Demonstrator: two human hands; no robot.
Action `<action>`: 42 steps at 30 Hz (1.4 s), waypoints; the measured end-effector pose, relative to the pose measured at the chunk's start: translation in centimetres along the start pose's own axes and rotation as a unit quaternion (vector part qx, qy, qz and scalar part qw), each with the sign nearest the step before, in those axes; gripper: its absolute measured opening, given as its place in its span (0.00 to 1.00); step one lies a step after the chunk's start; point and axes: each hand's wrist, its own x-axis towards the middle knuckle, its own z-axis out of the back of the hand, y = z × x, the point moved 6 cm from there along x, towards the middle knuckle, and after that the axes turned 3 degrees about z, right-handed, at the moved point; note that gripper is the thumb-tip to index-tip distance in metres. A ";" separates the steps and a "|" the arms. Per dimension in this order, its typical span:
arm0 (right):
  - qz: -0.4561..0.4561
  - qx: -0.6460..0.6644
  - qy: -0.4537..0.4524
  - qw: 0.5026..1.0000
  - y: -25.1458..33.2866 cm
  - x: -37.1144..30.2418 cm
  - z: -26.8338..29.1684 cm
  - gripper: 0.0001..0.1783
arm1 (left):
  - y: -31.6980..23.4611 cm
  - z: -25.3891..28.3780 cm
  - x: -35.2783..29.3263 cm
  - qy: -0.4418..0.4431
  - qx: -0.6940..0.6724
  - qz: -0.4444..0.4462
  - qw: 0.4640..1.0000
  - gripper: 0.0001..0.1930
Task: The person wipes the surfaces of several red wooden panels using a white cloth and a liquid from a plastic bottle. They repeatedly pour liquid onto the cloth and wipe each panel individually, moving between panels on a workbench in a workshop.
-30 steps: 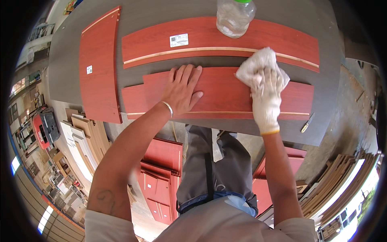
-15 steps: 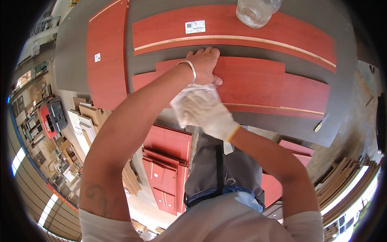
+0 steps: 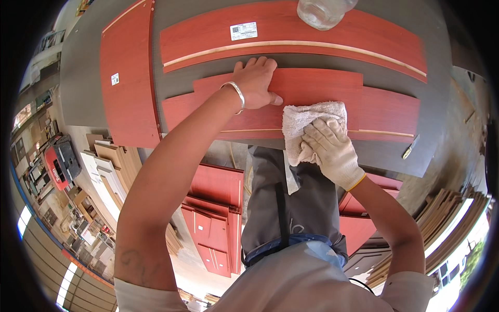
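Note:
A short red wood-grain board [image 3: 317, 83] lies on top of a longer red board [image 3: 392, 112] at the near edge of the dark table. My bare left hand [image 3: 254, 83], with a silver bangle on the wrist, rests on the short board, fingers spread at its far edge and thumb out. In a white knit glove, my right hand [image 3: 330, 148] is closed on a folded white cloth [image 3: 314, 112]. The cloth lies against the near part of the boards and hangs past their near edge. My right palm is hidden.
Another long red board [image 3: 296, 36] with a white label lies farther back, under a clear plastic container [image 3: 325, 13]. At left lies a wide red board [image 3: 130, 78]. A small knife-like tool [image 3: 410, 147] sits at the grey table's [image 3: 436, 93] right. Red panels [image 3: 213, 223] stand below.
My right hand has swept the cloth to the right along the boards' near edge, away from below my left hand. The left hand stays on the short board.

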 end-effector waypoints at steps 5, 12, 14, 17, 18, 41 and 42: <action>0.027 -0.014 0.034 0.999 6.1 5.5 -6.8 0.32 | -0.3 0.0 0.3 -0.006 -0.006 0.001 1.000 0.40; 0.052 0.074 -0.003 0.996 11.8 13.5 -8.8 0.31 | 0.2 0.0 0.1 -0.046 -0.032 -0.019 0.998 0.42; 0.054 0.036 0.003 0.998 8.7 9.8 -7.1 0.29 | 0.3 -0.3 0.3 -0.052 -0.039 -0.030 0.997 0.42; -0.097 0.096 0.081 0.987 1.0 2.0 -1.5 0.30 | 1.3 -0.7 -0.7 -0.056 -0.041 -0.022 0.997 0.42; -0.065 0.015 -0.009 0.998 -1.1 -1.9 0.7 0.25 | 0.8 -0.5 -0.4 -0.054 -0.047 -0.028 0.997 0.42; -0.411 -0.053 -0.167 0.895 -2.2 -3.6 1.3 0.34 | -2.3 -0.9 -1.9 -0.103 -0.021 -0.045 0.993 0.45; -0.428 -0.066 -0.166 0.886 -2.9 -4.1 2.0 0.36 | -3.0 -1.1 -2.4 -0.111 -0.027 -0.031 0.993 0.44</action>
